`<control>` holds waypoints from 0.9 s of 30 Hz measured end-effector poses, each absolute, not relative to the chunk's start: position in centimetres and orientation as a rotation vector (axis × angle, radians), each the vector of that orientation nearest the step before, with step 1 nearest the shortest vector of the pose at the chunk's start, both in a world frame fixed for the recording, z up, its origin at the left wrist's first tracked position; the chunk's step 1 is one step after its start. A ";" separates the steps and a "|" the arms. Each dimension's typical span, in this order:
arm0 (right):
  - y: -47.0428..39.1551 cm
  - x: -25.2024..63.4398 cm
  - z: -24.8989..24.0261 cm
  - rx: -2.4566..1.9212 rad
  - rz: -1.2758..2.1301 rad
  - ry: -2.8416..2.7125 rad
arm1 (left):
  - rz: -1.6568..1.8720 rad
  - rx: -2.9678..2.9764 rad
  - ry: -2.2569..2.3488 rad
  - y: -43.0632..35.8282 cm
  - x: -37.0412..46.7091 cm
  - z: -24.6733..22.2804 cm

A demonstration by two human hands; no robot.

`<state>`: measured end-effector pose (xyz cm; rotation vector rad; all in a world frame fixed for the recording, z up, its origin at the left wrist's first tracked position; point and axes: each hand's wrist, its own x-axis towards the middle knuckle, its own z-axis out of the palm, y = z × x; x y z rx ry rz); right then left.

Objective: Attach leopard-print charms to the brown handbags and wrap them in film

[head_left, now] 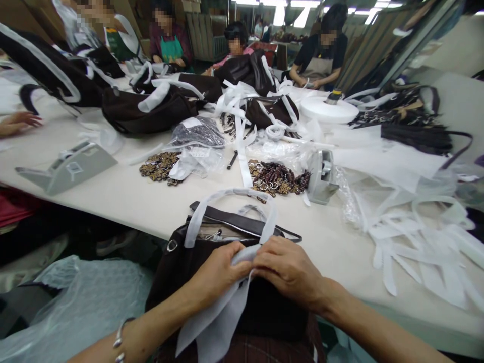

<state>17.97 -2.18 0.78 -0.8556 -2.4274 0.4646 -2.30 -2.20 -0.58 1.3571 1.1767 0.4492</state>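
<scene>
A dark brown handbag [280, 307] leans against the table's front edge, its zipped top partly open. White wrapping covers its raised handle [196, 217]. A long strip of white wrapping sheet [215, 322] hangs down over the bag's front. My left hand [225, 264] pinches this sheet between thumb and fingers near the handle's right base. Right beside it, my right hand [283, 264] grips the same sheet, with the fingertips of both hands almost touching. What lies under the fingers is hidden.
Bunches of patterned key charms [278, 177] and a grey tape dispenser [321, 176] stand beyond the bag. Another dispenser [75, 166] is at left. White strips [416, 242] lie at right. Wrapped dark bags [151, 108] and a white roll [328, 108] are farther back. A co-worker's hand [18, 123] shows at left.
</scene>
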 end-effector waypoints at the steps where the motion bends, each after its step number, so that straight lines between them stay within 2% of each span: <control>1: -2.0 17.8 0.8 -0.918 0.505 -2.386 | 0.449 1.420 1.182 -2.3 -2.3 -0.4; 10: 0.3 17.9 1.3 -1.135 1.010 -2.310 | 0.393 1.577 1.044 -3.4 -3.1 1.6; 15: 0.7 17.8 1.0 -1.217 1.077 -2.251 | 0.256 1.695 1.211 -3.5 -2.9 1.6; 23: 0.6 18.6 0.7 -1.069 1.208 -2.152 | 0.373 1.435 1.189 -3.0 -2.2 0.7; 27: 0.5 20.5 1.6 -1.169 1.219 -1.986 | 0.342 1.430 1.240 -2.6 -1.7 0.7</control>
